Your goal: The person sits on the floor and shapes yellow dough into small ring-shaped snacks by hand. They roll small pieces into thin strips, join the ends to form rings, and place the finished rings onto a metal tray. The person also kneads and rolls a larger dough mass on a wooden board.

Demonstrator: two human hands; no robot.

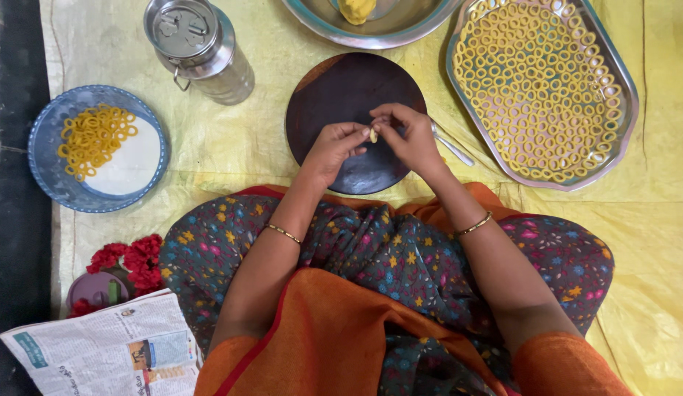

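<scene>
My left hand [333, 149] and my right hand [408, 136] meet over a dark round wooden board [334, 84]. Together their fingertips pinch a small piece of pale yellow dough [373, 135]. A lump of yellow dough [356, 9] lies in a steel bowl [400, 29] beyond the board. To the right, a steel tray [613, 154] holds several rows of yellow dough rings [536, 81]. At the left, a blue plate [52, 172] carries a small heap of darker yellow rings [94, 136].
A steel lidded canister [198, 48] lies beyond the board at the left. A spoon handle [453, 149] pokes out by my right hand. Red flowers [132, 260], a purple lid [92, 288] and a newspaper [99, 348] sit at the lower left. A yellow sheet [231, 139] covers the floor.
</scene>
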